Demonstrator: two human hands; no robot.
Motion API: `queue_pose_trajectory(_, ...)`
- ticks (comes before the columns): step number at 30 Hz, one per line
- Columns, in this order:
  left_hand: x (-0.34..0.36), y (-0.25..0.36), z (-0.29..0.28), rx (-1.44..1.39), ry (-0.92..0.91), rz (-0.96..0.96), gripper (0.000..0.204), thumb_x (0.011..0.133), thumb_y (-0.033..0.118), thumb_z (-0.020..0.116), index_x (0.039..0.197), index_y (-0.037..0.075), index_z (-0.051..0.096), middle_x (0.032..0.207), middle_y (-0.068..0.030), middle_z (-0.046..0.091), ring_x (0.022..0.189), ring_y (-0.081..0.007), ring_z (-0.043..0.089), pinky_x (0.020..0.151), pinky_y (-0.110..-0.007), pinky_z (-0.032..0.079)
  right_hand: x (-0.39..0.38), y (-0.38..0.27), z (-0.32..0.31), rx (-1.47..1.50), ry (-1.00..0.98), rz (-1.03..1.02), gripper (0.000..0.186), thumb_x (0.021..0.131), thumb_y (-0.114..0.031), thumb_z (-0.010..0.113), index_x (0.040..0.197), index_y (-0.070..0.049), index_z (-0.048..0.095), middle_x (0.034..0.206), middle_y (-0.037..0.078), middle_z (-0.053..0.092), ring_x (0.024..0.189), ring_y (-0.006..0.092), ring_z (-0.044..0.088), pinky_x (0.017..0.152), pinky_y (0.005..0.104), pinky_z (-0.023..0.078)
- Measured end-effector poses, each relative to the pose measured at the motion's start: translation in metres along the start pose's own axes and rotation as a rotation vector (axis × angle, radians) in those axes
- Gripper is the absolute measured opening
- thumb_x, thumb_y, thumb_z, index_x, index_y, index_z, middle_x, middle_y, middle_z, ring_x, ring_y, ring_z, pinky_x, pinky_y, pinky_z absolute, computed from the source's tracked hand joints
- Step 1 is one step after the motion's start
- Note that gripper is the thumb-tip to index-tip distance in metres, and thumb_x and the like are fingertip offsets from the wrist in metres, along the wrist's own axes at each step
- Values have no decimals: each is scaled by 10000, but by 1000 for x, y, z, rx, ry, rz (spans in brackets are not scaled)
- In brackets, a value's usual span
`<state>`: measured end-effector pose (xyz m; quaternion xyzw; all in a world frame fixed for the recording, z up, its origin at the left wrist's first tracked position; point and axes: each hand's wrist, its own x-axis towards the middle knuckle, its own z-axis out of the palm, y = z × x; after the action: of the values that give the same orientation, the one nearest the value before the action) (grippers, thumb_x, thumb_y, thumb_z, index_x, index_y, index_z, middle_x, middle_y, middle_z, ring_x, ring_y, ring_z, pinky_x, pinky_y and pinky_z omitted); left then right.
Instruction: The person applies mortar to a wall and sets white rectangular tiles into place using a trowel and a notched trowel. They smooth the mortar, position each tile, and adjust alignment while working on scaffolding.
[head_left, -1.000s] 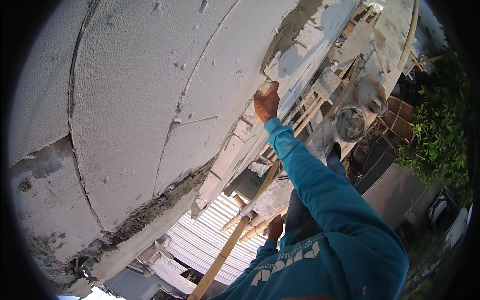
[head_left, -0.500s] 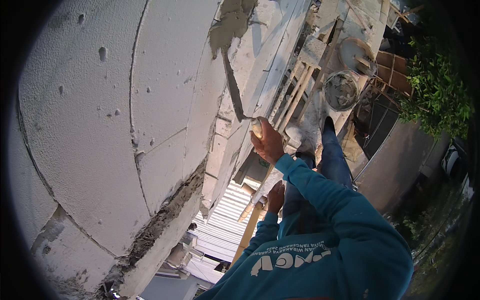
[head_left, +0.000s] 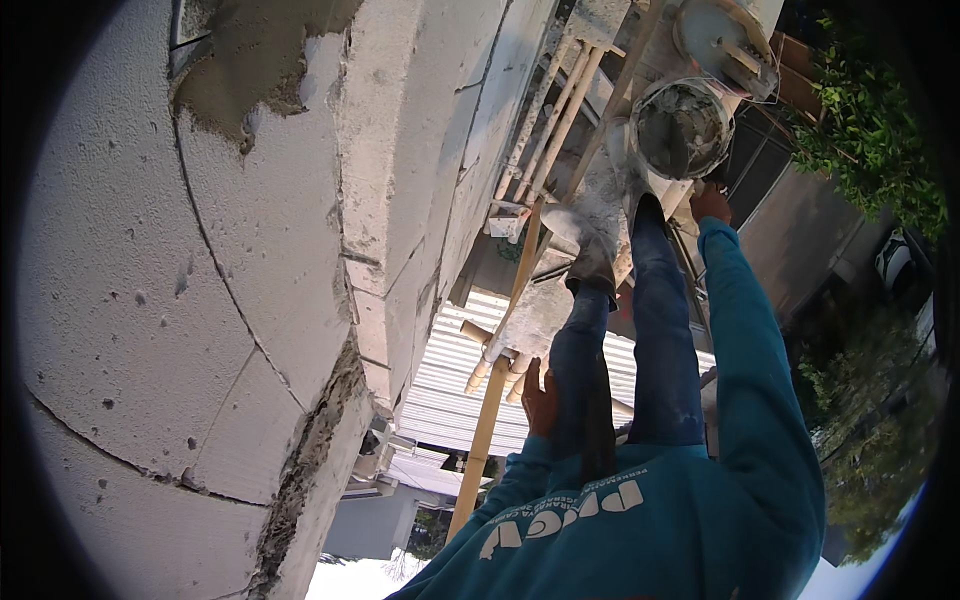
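My right hand (head_left: 712, 203) is at the near right rim of a round bucket (head_left: 640, 150) of grey mortar (head_left: 700, 118). Its fingers are closed; the trowel it gripped a moment before is mostly hidden, though a blade-like grey shape shows in the mortar. Low beside my left leg, my left hand (head_left: 541, 402) hangs with its fingers apart and nothing in them. On the pale block wall (head_left: 130, 200) to my left, a wet patch of mortar (head_left: 255, 65) covers the upper part, away from both hands.
A second round tub (head_left: 710, 40) with a piece of wood stands beyond the bucket. Bamboo poles (head_left: 560, 115) and planks lie between wall and bucket. My feet stand on dusty boards high above a corrugated roof (head_left: 480, 365). A leafy bush (head_left: 870, 140) grows at right.
My right hand has moved from the wall, where it held the trowel against the mortar, right to the bucket. The view has shifted, and my left hand's fingers now spread.
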<state>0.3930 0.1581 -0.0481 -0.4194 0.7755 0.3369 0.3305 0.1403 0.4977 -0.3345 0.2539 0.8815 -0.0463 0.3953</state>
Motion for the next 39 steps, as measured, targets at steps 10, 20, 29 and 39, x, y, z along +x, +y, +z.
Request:
queue_pose_trajectory(10, 19, 26, 1, 52, -48, -30, 447, 983, 215, 526, 1363, -19, 497, 1369, -231, 539, 1285, -371, 505, 1070, -427, 403, -12, 35, 9, 545, -360, 9, 659, 813, -248, 663, 1407, -42, 466, 832, 143, 667, 519, 210, 585, 420, 367, 453)
queue_pose_trajectory(20, 26, 14, 8, 119, -61, 52, 466, 976, 211, 501, 1363, -47, 474, 1388, -252, 505, 1300, -393, 476, 1099, -429, 369, -59, 68, 10, 934, -423, 70, 391, 850, -174, 665, 1216, -57, 595, 562, 11, 456, 410, 97, 399, 362, 310, 323)
queue_pose_trajectory(29, 17, 3, 19, 36, -36, 95, 485, 966, 247, 485, 1357, -40, 471, 1392, -264, 490, 1315, -402, 453, 1113, -435, 351, -164, -67, -81, 1092, -354, -434, 219, 895, -135, 651, 1076, -22, 603, 762, 23, 600, 596, 91, 547, 526, 281, 442)
queue_pose_trajectory(39, 1, -16, 36, -86, -2, 166, 478, 964, 274, 496, 1345, -15, 493, 1365, -258, 517, 1285, -405, 480, 1094, -439, 371, -347, -406, -129, 1262, -132, -600, 370, 858, -110, 619, 1117, -32, 367, 911, 283, 598, 873, 498, 602, 751, 549, 484)
